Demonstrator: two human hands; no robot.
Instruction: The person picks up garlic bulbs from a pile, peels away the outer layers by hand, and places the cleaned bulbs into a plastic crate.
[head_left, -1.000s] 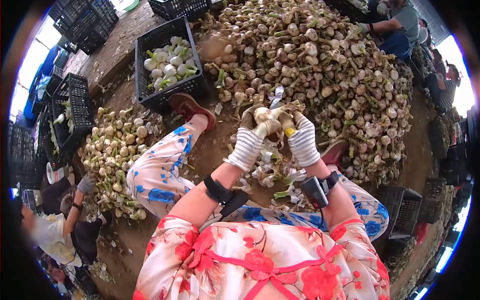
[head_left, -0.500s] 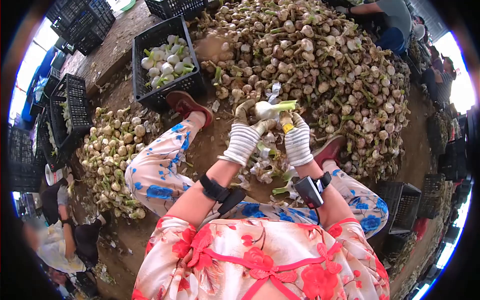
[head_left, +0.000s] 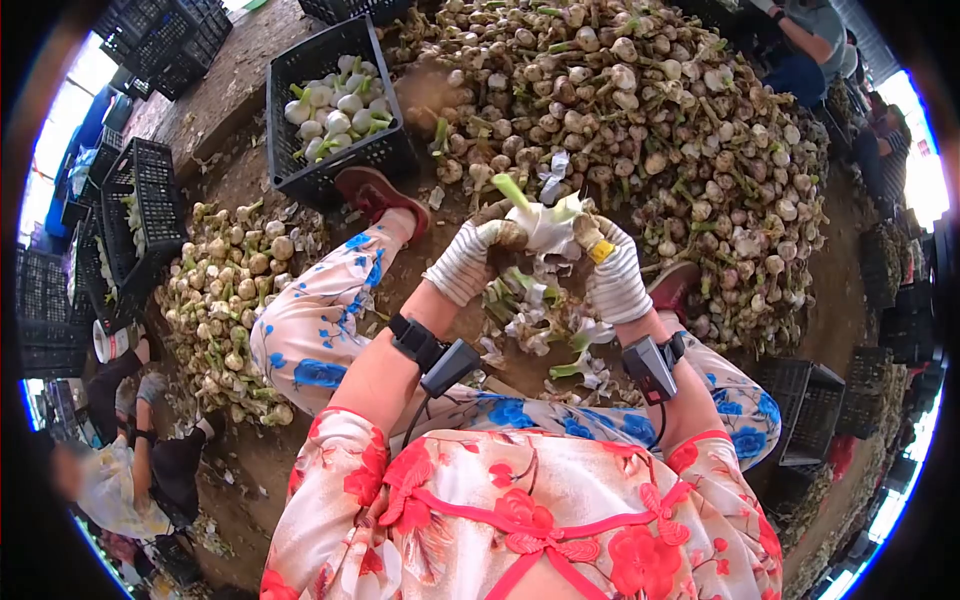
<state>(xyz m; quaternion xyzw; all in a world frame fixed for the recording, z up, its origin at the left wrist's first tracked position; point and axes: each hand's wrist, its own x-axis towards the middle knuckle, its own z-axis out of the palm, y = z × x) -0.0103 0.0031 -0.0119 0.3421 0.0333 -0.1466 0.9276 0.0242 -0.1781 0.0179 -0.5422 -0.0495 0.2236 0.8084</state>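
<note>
Both my hands wear striped, soiled gloves and meet over the ground between my feet. My left hand (head_left: 478, 248) is closed on a white garlic bulb (head_left: 541, 226) whose green stem points up and to the left. On the bulb's other side, my right hand (head_left: 612, 262) pinches loosened white skin; a yellow band shows at its finger. Peeled skins and cut stems (head_left: 535, 318) lie below the hands. Just beyond them rises a large heap of unpeeled garlic (head_left: 640, 130).
A black crate (head_left: 333, 110) of white bulbs stands beyond my left foot. A smaller garlic pile (head_left: 232, 300) lies to the left. More crates (head_left: 143, 220) stand at left and right (head_left: 808, 410). Co-workers sit at lower left (head_left: 125, 480) and upper right (head_left: 805, 45).
The bulb's stem, pointing right before, now points up-left. White skin is spread between my hands, and they have moved apart.
</note>
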